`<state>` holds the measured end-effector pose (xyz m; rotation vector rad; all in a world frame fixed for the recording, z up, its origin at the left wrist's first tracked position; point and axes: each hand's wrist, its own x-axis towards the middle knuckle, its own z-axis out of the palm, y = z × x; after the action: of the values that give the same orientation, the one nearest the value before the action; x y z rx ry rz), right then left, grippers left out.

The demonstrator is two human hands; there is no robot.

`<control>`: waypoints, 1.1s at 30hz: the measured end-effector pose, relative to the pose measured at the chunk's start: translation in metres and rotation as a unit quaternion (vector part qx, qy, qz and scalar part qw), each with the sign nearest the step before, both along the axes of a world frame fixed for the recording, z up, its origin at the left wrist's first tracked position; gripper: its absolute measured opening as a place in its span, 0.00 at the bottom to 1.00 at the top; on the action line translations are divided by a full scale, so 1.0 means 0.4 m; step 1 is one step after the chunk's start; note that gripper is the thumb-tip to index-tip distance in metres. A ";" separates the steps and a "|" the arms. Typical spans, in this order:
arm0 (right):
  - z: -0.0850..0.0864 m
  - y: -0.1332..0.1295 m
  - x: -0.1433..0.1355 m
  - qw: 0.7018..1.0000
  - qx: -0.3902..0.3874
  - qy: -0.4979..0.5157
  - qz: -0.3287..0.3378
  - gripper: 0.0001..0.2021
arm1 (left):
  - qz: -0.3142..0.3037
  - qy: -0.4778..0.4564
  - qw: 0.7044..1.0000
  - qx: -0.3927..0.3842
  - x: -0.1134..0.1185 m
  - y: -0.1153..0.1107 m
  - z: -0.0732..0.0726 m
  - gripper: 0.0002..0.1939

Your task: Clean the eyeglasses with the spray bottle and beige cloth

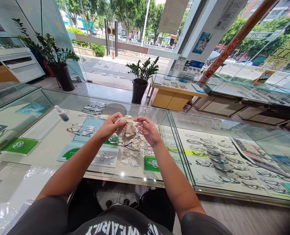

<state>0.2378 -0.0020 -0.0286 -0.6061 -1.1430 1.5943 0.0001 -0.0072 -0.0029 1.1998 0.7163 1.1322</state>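
Note:
Above the glass counter, my left hand [113, 125] is closed on a beige cloth [127, 129] with red and dark print. Close to its right, my right hand [148, 130] pinches a pair of thin-framed glasses [139, 124], whose near end meets the cloth. Part of the glasses is hidden by the cloth and fingers. Under the hands, several pairs of glasses [130, 154] lie in rows in the display case. A small spray bottle [62, 113] with blue liquid stands on the counter to the left.
The glass counter [181, 147] spans the view, with more eyeglasses [223, 160] inside on the right. A round mirror-like disc [114, 110] lies beyond my hands. Potted plants [138, 91] and a wooden display table [171, 94] stand past the counter. Clear plastic [3, 212] lies at lower left.

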 end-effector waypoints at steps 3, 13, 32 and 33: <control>-0.001 -0.003 -0.007 1.000 0.001 -0.011 -0.014 0.18 | -0.017 0.008 1.000 0.001 0.012 -0.005 -0.009 0.31; -0.023 -0.007 -0.032 0.998 0.007 -0.040 -0.046 0.21 | 0.052 0.050 0.997 0.020 0.050 -0.008 -0.045 0.32; -0.026 -0.010 -0.031 0.997 0.041 -0.059 -0.030 0.24 | -0.086 0.154 0.984 -0.009 0.047 -0.005 -0.053 0.34; -0.026 -0.012 -0.031 0.997 0.037 -0.060 -0.026 0.24 | -0.098 0.131 0.986 -0.019 0.049 -0.006 -0.055 0.34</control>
<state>0.2253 -0.0066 -0.0391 -0.6840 -1.2590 1.4810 0.0196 -0.0097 -0.0247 1.3692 0.7946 0.8022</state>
